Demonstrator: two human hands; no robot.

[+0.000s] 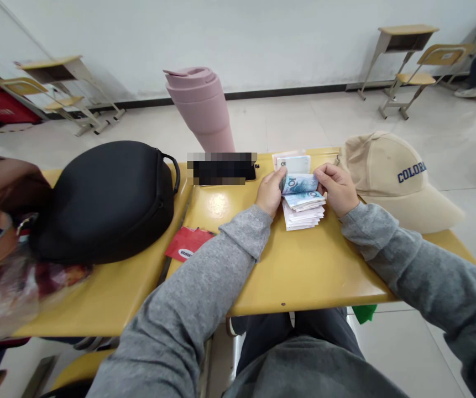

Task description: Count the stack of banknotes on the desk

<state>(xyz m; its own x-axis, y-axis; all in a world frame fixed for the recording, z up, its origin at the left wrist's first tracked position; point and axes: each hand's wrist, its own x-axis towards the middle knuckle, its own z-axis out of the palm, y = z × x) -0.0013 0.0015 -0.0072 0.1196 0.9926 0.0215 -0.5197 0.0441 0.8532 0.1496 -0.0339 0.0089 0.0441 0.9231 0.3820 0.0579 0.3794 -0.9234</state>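
Blue-and-white banknotes [299, 184] marked with a 10 lie between my two hands, over the yellow desk [258, 282]. My left hand [270, 190] is closed on the left edge of the banknotes, thumb on top. At their right edge, my right hand [338, 188] pinches with thumb and fingertips. Just below the blue notes is a fanned stack of white paper slips [303, 215]. Beyond them, at the desk's far edge, rests another small pile of pale notes [293, 163]. How many notes each hand grips is hidden.
A beige cap [387, 171] sits on the right. Behind my left hand are a dark phone [223, 170], blurred over, and a pink tumbler [202, 108]. A red packet [188, 243] lies left of my forearm. A black case [109, 202] and brown bag [5, 182] occupy the adjoining desk.
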